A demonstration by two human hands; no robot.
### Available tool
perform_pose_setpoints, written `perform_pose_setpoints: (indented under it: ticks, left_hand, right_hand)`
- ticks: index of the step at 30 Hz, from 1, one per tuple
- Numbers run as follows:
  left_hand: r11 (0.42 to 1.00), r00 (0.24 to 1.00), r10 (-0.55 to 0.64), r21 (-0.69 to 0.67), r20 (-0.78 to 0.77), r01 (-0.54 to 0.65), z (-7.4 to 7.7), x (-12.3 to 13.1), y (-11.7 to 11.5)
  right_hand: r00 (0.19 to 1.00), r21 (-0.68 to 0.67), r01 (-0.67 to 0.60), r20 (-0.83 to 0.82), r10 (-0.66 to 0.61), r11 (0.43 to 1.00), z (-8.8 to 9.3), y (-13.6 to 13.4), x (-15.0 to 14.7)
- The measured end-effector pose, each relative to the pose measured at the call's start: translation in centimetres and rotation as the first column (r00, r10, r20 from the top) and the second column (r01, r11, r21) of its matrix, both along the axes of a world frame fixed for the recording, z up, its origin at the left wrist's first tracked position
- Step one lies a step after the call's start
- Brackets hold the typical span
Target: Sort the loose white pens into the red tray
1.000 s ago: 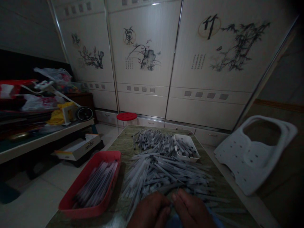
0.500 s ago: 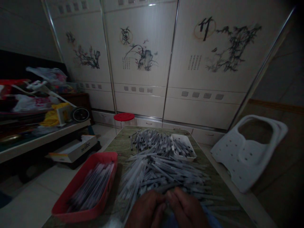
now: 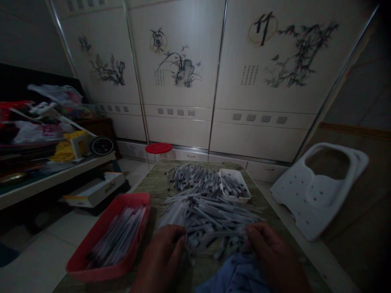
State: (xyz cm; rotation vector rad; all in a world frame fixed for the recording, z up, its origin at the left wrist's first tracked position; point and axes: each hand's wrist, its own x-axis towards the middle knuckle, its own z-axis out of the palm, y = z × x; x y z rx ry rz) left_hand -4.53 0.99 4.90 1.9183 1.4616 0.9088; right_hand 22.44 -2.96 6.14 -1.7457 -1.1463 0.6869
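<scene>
Head view: our left hand (image 3: 166,247), right hand (image 3: 270,247) low in frame, fingers curled; whether pinching tubes (image 3: 210,213), heaped centre, we cannot tell. Box (image 3: 104,191), left, reads "nike"; door (image 3: 259,97), upper right, "竹".

Dim light; soft sheen on wardrobe doors (image 3: 180,97); right edge black; fingers (image 3: 174,230) blurred.

Two hands (image 3: 166,246) (image 3: 271,246) over one worktop (image 3: 156,179), two tubs (image 3: 104,274) (image 3: 240,199) on it, one stool (image 3: 159,148) behind it, pen-like sticks (image 3: 210,209) uncountable tbh.
</scene>
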Motion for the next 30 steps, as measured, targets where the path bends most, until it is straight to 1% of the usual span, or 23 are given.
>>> perform_pose_setpoints:
  ticks: [3, 6, 10, 14, 19, 22, 24, 26, 28, 30]
  left_hand:
    - [0.998, 0.983, -0.059, -0.017, -0.173, 0.057, 0.2, 0.6, -0.2]
    - [0.993, 0.941, -0.121, -0.035, -0.316, 0.115, 0.2, 1.5, -0.4]
    - [0.987, 0.902, -0.162, -0.067, -0.401, 0.148, -0.3, 1.6, -0.2]
    - [0.981, 0.870, -0.196, -0.090, -0.453, 0.174, -1.0, 1.3, 0.1]
    - [0.977, 0.796, -0.209, -0.084, -0.569, 0.196, -1.5, 2.0, 0.2]
    - [0.977, 0.791, -0.207, -0.083, -0.576, 0.196, -1.4, 2.5, 0.2]
    - [0.972, 0.800, -0.229, -0.087, -0.554, 0.218, -1.3, 2.5, 0.2]
    - [0.967, 0.821, -0.250, -0.091, -0.513, 0.238, -1.1, 2.5, 0.1]
    - [0.965, 0.867, -0.258, -0.069, -0.427, 0.253, -1.0, 2.3, 0.0]
    - [0.962, 0.921, -0.270, -0.039, -0.279, 0.270, -1.0, 2.1, -0.1]
  right_hand:
    - [0.998, -0.008, 0.066, 0.015, -0.066, 0.998, 0.4, -0.2, 0.7]
    - [0.995, -0.027, 0.098, -0.018, -0.099, 0.995, 0.8, -0.4, 1.1]
    - [0.994, -0.031, 0.111, -0.002, -0.111, 0.993, 0.7, -0.5, 2.0]
    - [0.997, -0.029, 0.060, -0.041, -0.061, 0.998, 0.1, -0.5, 3.0]
    - [0.994, 0.021, 0.099, -0.056, -0.098, 0.995, 0.0, -0.8, 2.6]
    - [0.996, -0.026, 0.089, -0.026, -0.090, 0.996, 0.2, -0.9, 2.4]
    - [0.997, -0.049, 0.066, -0.036, -0.068, 0.997, 0.3, -1.0, 2.5]
    - [0.998, -0.042, 0.048, -0.043, -0.050, 0.998, 0.4, -0.9, 2.5]
    - [0.998, -0.030, 0.056, -0.040, -0.057, 0.998, 0.5, -1.0, 2.4]
    - [0.996, -0.019, 0.076, -0.047, -0.076, 0.997, 0.7, -1.0, 2.3]
